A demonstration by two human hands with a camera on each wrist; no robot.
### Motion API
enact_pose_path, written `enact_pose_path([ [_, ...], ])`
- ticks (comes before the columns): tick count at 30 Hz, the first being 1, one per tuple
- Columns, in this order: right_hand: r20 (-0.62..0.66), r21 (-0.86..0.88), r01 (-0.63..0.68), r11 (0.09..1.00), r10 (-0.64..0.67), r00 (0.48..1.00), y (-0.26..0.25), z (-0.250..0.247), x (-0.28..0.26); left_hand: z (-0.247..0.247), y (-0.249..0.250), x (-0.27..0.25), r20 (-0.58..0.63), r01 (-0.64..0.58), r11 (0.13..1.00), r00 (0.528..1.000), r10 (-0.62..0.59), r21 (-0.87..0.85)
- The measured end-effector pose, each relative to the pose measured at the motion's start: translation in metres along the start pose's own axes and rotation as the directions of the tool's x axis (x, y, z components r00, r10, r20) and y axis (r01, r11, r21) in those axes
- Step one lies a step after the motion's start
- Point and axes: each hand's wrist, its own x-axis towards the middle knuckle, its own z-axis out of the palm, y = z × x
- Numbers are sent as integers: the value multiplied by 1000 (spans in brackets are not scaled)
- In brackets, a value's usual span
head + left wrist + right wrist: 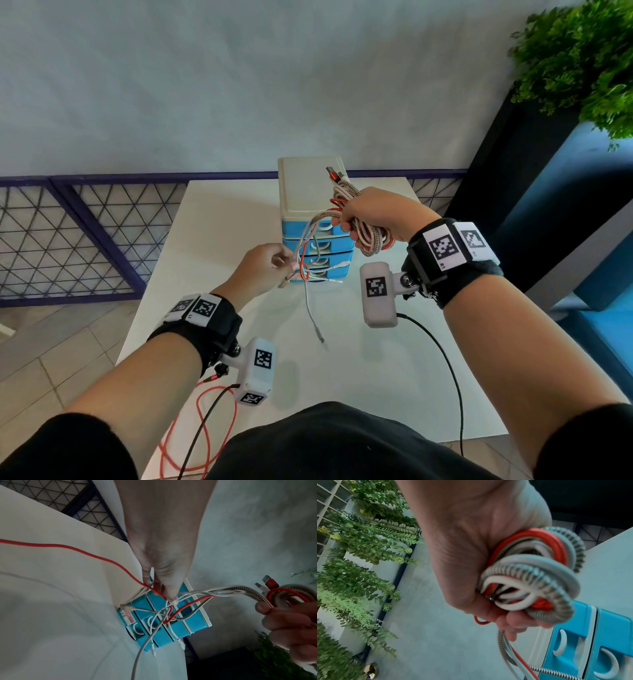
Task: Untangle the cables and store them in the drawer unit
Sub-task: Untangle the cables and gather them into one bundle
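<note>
**Both hands hold a tangle of cables above a white worktop**

Up front, the right hand is raised in a fist, its fingers curled tightly round a coiled bundle of cables. The bundle mixes red, white and grey cords with a ribbed, spring-wrapped one. A red plug with a metal end sticks up out of the top of the fist.

Several strands run from the bundle down and leftward to the left hand. That hand sits lower, with its fingertips pinching a red cable and thin white strands where they cross in a knot. From the knot a grey cable hangs down, and its plug end lies on the worktop. The red cable trails off the near left edge of the worktop in loose loops.

Behind the hands stands the drawer unit, cream on top with a stack of blue drawers with white handles; their fronts sit flush. It rests toward the far side of the worktop.

Each wrist wears a black strap carrying white blocks printed with black square codes. Green foliage fills the upper right corner, and a purple-framed mesh fence runs along the left.
</note>
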Motion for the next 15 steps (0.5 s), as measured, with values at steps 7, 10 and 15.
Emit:
enact_pose_path([
  [7,-139,-161,-41,986,18,990,10,-5,8,-8,-1,-1,-164,-103,994,982,96,-35],
  [10,-200,-228,-73,971,27,979,15,-6,11,-10,4,-3,-150,-177,984,972,180,37],
  [15,-207,-226,-69,972,21,978,15,-6,11,-7,9,-8,16,-98,990,995,100,-101],
])
